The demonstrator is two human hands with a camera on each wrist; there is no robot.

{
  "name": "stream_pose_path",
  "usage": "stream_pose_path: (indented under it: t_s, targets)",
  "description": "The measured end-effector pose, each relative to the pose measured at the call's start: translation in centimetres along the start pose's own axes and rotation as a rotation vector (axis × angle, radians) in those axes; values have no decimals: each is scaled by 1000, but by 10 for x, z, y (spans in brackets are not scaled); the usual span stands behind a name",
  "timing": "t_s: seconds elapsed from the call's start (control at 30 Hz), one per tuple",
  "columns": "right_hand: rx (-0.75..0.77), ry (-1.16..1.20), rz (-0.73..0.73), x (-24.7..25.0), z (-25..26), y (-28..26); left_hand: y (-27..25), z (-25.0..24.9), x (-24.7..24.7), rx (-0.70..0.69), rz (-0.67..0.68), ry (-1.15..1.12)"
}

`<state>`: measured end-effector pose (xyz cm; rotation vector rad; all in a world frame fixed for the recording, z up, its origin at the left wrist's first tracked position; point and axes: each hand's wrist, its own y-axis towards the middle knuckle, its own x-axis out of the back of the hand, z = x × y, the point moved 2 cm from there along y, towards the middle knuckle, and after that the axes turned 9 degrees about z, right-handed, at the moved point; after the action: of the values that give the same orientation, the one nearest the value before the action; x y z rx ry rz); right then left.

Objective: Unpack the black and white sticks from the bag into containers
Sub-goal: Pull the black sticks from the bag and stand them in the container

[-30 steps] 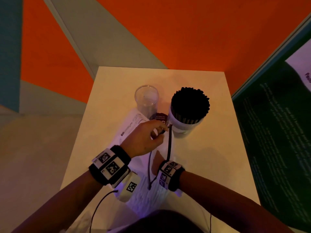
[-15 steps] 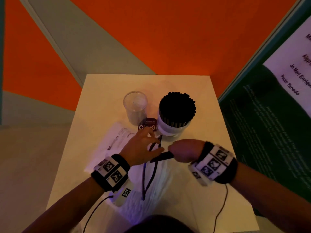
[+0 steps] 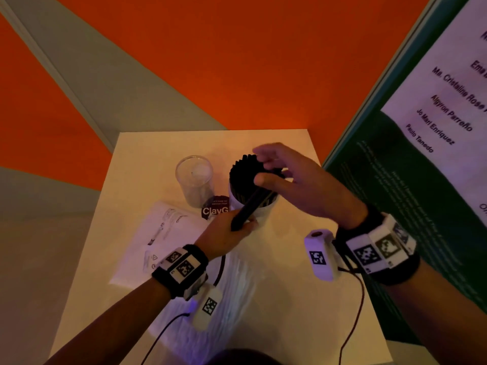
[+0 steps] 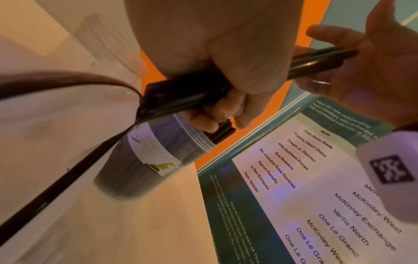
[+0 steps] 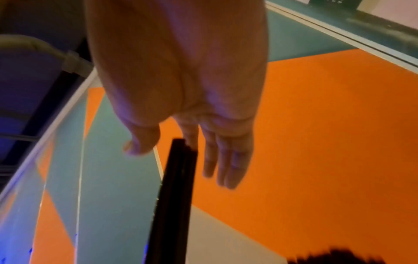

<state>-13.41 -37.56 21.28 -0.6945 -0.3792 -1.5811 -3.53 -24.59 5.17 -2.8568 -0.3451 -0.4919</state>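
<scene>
A small bundle of black sticks (image 3: 250,206) slants up over the table, and my left hand (image 3: 237,227) grips its lower end; the left wrist view shows those fingers (image 4: 226,107) curled round the bundle (image 4: 192,91). My right hand (image 3: 274,169) hovers above, fingers straight (image 5: 226,160), touching the bundle's upper end (image 5: 178,157). Just behind stands a round container (image 3: 247,204) packed full of black sticks (image 3: 245,169), with a labelled side (image 4: 153,157). Left of it stands a clear container (image 3: 195,177) with nothing visible inside. The white bag (image 3: 237,291) lies flat under my forearms.
A printed white sheet (image 3: 168,233) lies on the pale table (image 3: 290,259) at the left, and a dark round "ClayG" label (image 3: 214,210) sits between the containers. A green poster board (image 3: 395,193) stands close along the table's right edge. Orange and grey floor surrounds the table.
The black bundle came up off the bag, now tilted toward the full container. My right hand let go of it, rose and opened at its top end; the left hand took hold of its lower end.
</scene>
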Motion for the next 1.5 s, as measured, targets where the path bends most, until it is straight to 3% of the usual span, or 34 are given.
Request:
stream_pose_path:
  t_s: [0.2, 0.3, 0.37, 0.57, 0.77, 0.9, 1.1, 1.17, 1.27, 1.33, 1.4, 1.5]
  targets:
    - [256, 555, -93, -47, -13, 11, 2, -5, 1, -5, 7, -81]
    - [297, 635, -163, -44, -17, 15, 3, -10, 2, -62, -12, -93]
    - [269, 564, -230, -32, -22, 21, 3, -10, 7, -114, -76, -39]
    - [252, 420, -382, 11, -33, 37, 8, 4, 29, -66, -275, 57]
    - [365, 404, -441, 24, -39, 46, 20, 23, 37, -26, -251, 89]
    - [410, 372, -436, 14, -42, 50, 28, 33, 35, -74, -242, 92]
    - [329, 140, -349, -39, -71, 59, 47, 42, 35, -60, -254, 33]
    - [270, -48, -349, -59, -89, 60, 49, 45, 35, -34, -247, 50]
    - [137, -575, -307, -80, -115, 55, 51, 48, 37, 0, -227, 31]
    - [103, -717, -233, -87, -124, 51, 54, 49, 39, 29, -200, 39]
    - [144, -621, -248, -82, -133, 49, 59, 51, 41, 78, -159, 90]
    - [42, -114, -271, -59, -156, 46, 69, 51, 45, 139, -106, 78]
